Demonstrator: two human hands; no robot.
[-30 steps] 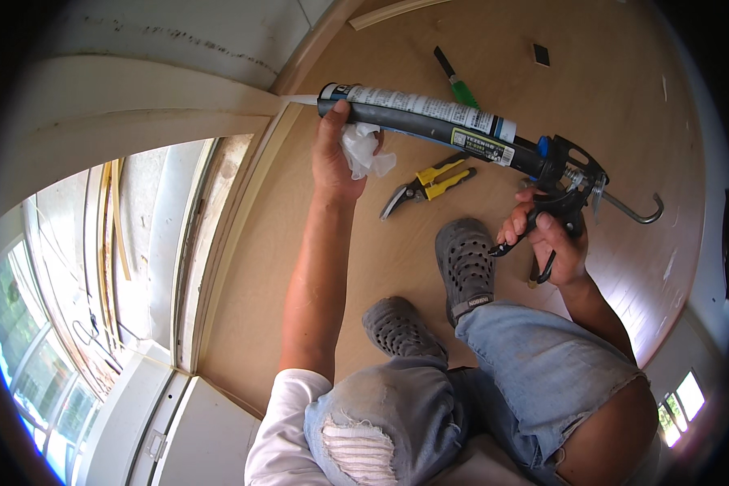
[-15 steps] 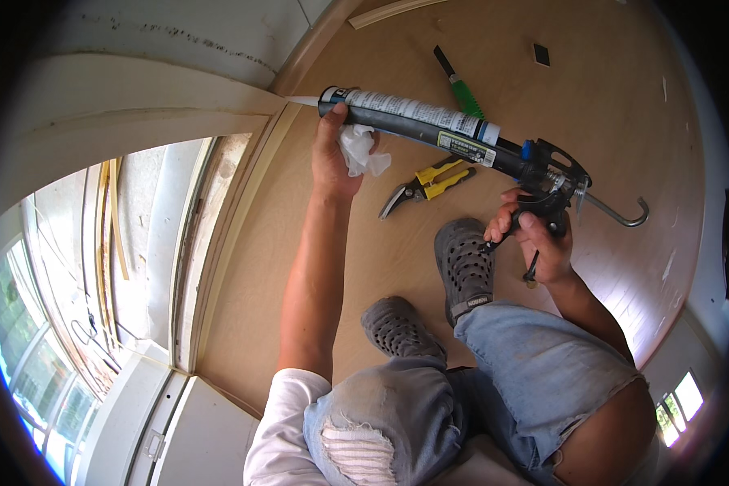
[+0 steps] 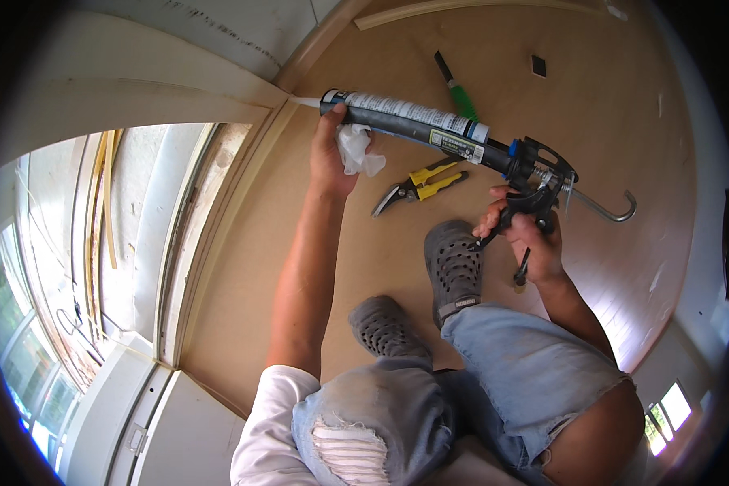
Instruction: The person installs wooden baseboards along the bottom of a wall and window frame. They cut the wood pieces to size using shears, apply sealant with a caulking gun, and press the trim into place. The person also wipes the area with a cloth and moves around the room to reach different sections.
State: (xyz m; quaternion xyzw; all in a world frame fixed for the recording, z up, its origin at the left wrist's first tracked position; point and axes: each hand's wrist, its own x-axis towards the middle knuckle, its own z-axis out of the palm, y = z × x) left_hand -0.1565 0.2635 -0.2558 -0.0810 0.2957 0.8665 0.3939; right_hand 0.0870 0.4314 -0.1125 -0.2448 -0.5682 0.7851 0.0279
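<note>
A black caulking gun (image 3: 535,174) loaded with a sealant tube (image 3: 405,113) lies almost level across my view. My left hand (image 3: 332,154) supports its front end, thumb on the barrel, with a crumpled white tissue (image 3: 358,149) tucked in the same hand. At the rear, my right hand (image 3: 530,243) is wrapped round the handle and trigger. The pale nozzle (image 3: 304,101) points left, its tip at the corner where the wooden trim (image 3: 251,150) meets the white panel. Whether sealant is coming out is too small to tell.
Yellow-handled snips (image 3: 419,186) lie on the wooden floor (image 3: 243,300) below the barrel. Beyond it are a green-handled saw (image 3: 460,95), a small dark rectangle (image 3: 539,66) and a wooden strip (image 3: 462,6). My grey clogs (image 3: 454,267) stand nearby. An open doorway (image 3: 130,235) is at left.
The view has shifted slightly. The rear of the caulking gun and my right hand appear a little further left, while the nozzle tip stays at the trim corner. Both holds are unchanged.
</note>
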